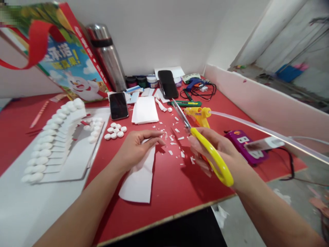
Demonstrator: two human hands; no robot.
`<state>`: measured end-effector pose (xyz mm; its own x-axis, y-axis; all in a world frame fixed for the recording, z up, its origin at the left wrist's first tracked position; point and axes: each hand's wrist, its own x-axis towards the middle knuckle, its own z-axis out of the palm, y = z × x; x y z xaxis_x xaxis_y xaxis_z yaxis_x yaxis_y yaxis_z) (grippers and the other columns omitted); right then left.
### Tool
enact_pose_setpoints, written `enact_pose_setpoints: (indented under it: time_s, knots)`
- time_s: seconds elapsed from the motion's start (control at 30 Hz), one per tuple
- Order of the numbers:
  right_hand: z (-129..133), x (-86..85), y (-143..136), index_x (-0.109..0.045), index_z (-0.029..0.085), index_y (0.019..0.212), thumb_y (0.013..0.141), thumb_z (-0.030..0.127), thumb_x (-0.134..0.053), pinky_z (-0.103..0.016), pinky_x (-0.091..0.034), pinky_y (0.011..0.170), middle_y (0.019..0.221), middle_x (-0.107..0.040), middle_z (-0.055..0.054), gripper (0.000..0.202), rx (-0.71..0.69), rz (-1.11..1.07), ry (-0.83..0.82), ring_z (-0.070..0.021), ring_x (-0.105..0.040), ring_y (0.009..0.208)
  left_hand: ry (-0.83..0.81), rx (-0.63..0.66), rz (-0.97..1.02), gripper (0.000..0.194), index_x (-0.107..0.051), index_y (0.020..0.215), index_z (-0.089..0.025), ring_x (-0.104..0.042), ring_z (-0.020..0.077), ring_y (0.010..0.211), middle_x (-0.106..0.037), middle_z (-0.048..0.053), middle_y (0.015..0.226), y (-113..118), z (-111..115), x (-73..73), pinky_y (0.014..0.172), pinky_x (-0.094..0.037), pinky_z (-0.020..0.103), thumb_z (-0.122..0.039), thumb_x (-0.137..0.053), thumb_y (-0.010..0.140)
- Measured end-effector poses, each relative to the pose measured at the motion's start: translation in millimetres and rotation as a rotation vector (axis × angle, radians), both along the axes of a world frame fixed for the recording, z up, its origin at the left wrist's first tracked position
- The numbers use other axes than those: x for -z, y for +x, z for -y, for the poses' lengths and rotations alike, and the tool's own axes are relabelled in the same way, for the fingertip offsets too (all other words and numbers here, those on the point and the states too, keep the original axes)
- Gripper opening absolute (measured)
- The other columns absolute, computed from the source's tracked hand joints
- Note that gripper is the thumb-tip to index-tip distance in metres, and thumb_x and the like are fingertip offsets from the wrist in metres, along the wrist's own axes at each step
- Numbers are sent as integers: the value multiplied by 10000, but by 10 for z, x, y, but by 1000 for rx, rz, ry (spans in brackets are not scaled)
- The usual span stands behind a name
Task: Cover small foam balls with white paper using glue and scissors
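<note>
My right hand (217,145) is closed on a pair of scissors (209,151) with yellow handles, its metal blades pointing up and away from me. Small white paper scraps (171,140) lie scattered on the red table just left of the blades. My left hand (138,145) hovers over a white strip of paper (140,181), thumb and fingers stretched towards the scraps with a gap between them. A cluster of white round pieces (115,131) sits to its left. Farther left stands a white stepped model (61,151) edged with similar round pieces.
A yellow glue gun (200,115) with a long clear glue stick lies beyond my right hand, beside a purple box (244,147). Two phones (118,106), a stack of white paper (145,109), a green cutter (187,103) and a steel flask (108,56) occupy the back.
</note>
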<state>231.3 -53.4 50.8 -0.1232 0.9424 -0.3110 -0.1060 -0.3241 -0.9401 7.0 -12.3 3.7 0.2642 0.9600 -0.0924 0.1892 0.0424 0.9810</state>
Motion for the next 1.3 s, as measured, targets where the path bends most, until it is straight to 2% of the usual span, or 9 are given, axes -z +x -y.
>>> enact_pose_setpoints:
  time_s: [0.2,0.33,0.5,0.63,0.83,0.93,1.13,1.23,1.3]
  knots:
    - [-27,43,32,-566,237,979,642,513,-901,-181,-290,329,574,-476,96,550,30,-26,-39,-47,-361,352,69,-120,-52,201,-730,938,-141,-745,243,806,-770,68,781,-27,-82,135,943,-546,462,-310,-631,893]
    - [-32,84,31,-556,245,998,693,530,-859,-185,-291,301,597,-478,92,516,24,-61,-27,-52,-345,344,342,-184,-155,384,-689,1134,-156,-714,223,1068,-768,90,1091,-61,-123,209,1060,-506,448,-79,-444,849]
    - [-24,124,69,-564,254,1001,795,536,-783,-170,-298,297,621,-477,88,412,25,-65,23,-46,-348,345,451,4,-337,717,-581,1405,-95,-462,250,1455,-542,141,1524,-47,-148,353,1255,-306,467,-4,-394,719]
    - [-15,134,94,-580,245,981,692,506,-867,-172,-309,298,581,-485,92,484,24,-80,-10,-49,-351,341,424,105,-481,821,-418,1546,-85,-270,263,1556,-344,132,1648,41,-126,378,1300,-161,494,-16,-412,729]
    - [-33,136,115,-594,242,983,674,501,-885,-178,-315,306,569,-505,84,497,59,-76,-21,-57,-374,344,351,293,-185,846,-504,1508,-235,-433,234,1479,-500,19,1570,117,-124,258,1272,-284,465,-6,-392,701]
    - [-51,119,127,-595,245,1005,652,521,-895,-185,-312,302,567,-488,91,539,74,-65,-5,-56,-360,339,294,167,-228,814,-486,1522,-201,-341,298,1526,-423,42,1621,132,-291,280,1287,-226,502,-60,-457,721]
    - [-56,88,120,-596,235,979,671,485,-895,-180,-337,321,574,-497,92,497,82,-62,37,-54,-404,348,304,319,-313,960,-316,1605,-131,-117,331,1585,-189,77,1706,418,-687,360,1300,-79,525,-121,-492,661]
    - [-40,67,128,-601,239,988,695,452,-889,-178,-337,323,587,-508,91,463,64,-66,38,-50,-408,351,343,393,-372,943,-399,1556,-82,-166,343,1574,-284,122,1674,493,-649,305,1294,-35,553,-98,-484,617]
    - [-35,61,144,-604,237,980,699,426,-891,-178,-342,328,593,-524,85,445,57,-79,47,-50,-416,364,326,469,-273,865,-489,1515,-168,-289,331,1542,-415,65,1619,443,-563,255,1289,-137,568,-97,-472,654]
